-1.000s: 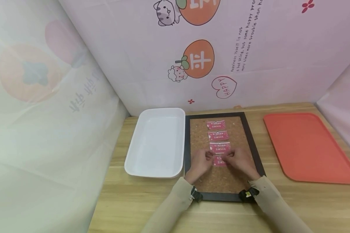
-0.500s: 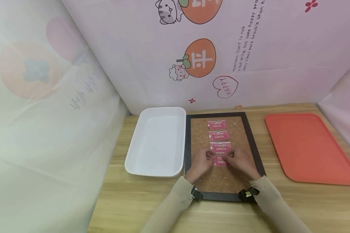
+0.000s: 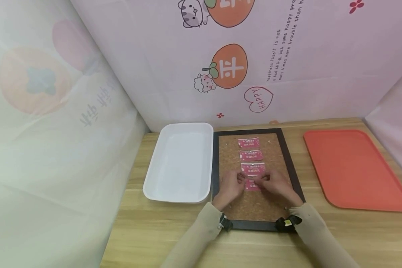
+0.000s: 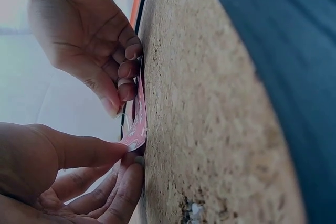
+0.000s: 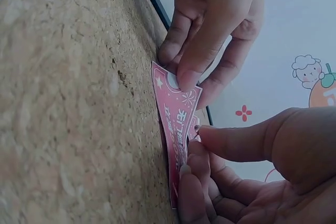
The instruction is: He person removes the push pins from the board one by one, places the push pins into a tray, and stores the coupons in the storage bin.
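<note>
White tray: smooth, rounded rectangle, probably plastic.
Left hand: pinches the left end of the pink coupon.
Coupon: slightly curved paper, lowest of four on the grainy corkboard; its long axis runs left-right between the hands (both touch it).
Right hand: pinches a small pin-like piece, hardly visible.
Red tray: flat, round-cornered.

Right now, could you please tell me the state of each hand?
Left hand: closed, pinching the lowest pink coupon at one end.
Right hand: closed, pinching what looks like a thin pin.
</note>
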Demonstrator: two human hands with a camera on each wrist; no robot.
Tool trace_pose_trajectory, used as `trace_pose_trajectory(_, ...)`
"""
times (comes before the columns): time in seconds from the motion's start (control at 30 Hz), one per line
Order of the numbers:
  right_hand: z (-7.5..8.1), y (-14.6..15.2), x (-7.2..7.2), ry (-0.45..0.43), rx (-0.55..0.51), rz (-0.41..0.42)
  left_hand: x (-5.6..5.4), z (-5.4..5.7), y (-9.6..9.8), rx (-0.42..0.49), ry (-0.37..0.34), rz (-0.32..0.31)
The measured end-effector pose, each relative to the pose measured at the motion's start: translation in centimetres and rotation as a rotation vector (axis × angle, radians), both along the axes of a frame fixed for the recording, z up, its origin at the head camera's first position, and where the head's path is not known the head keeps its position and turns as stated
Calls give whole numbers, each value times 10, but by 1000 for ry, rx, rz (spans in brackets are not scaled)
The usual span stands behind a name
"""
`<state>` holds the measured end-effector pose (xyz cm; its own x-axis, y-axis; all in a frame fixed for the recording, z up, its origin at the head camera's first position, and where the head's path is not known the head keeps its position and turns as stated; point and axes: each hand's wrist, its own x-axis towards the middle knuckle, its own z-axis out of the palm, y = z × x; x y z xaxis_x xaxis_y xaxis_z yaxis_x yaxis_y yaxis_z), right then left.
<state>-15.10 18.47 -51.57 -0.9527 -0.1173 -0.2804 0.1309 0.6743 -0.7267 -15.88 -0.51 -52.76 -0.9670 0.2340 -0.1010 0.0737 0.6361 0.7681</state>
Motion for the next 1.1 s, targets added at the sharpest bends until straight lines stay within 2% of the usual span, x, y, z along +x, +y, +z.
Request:
trace_pose_trajectory(0.33, 1, 0, 2, -16, -50, -21, 1, 2, 0, -28, 21, -12)
trace_pose_trajectory(0.63, 0, 3, 3, -16, -113, -14, 5, 8, 0, 7, 46, -56)
trace_pose_trajectory(0.9, 7, 6, 5, 37, -123, 4, 6, 18, -1, 80, 64, -96)
trace_pose_trajectory(1.1, 16, 11, 7, 39, -107, -16, 8, 29, -6, 137, 95, -108)
